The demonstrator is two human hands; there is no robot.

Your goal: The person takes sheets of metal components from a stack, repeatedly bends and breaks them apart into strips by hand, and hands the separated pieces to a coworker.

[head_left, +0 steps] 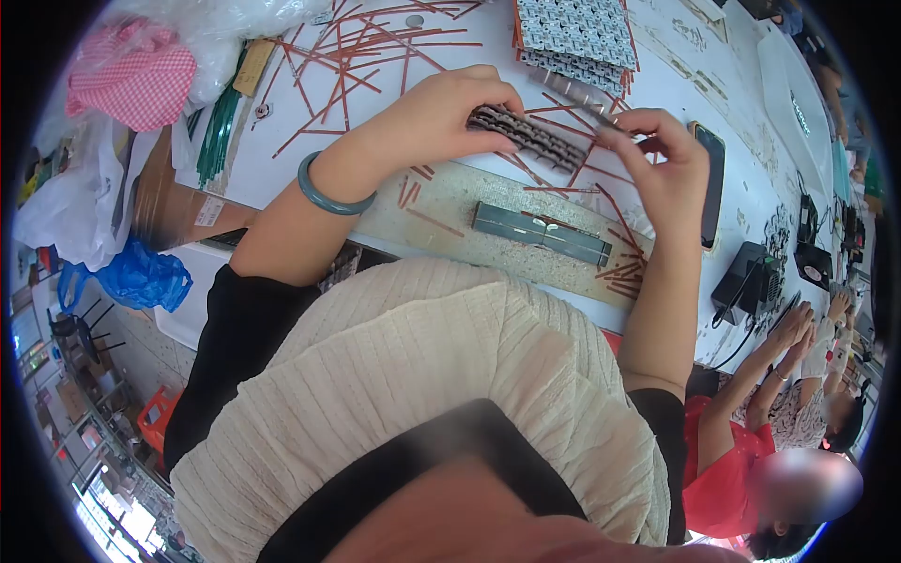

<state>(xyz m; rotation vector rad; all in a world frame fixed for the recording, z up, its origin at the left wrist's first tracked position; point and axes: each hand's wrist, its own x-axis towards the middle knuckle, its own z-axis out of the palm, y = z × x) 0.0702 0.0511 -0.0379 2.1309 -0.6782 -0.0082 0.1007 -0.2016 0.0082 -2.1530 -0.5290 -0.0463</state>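
My left hand (460, 111), with a bangle on its wrist, is closed on the left end of a dark ridged block (533, 141) with rows of small bumps. Thumb and fingers of my right hand (664, 159) pinch the end of a thin greyish strip (571, 90), which looks blurred and slants up and left above the block. Below both hands, a dark grey metal bar-like fixture (542, 235) lies on a speckled board (427, 220). Several red-brown strips (361, 61) are scattered around them. A stack of patterned sheets (574, 39) lies beyond the hands.
A phone (714, 188) lies right of my right hand, and a black box with a cable (746, 281) sits farther right. Green ties (221, 141), a pink checked cloth (131, 75) and a blue plastic bag (141, 277) are at left. A person in red (718, 460) sits at right.
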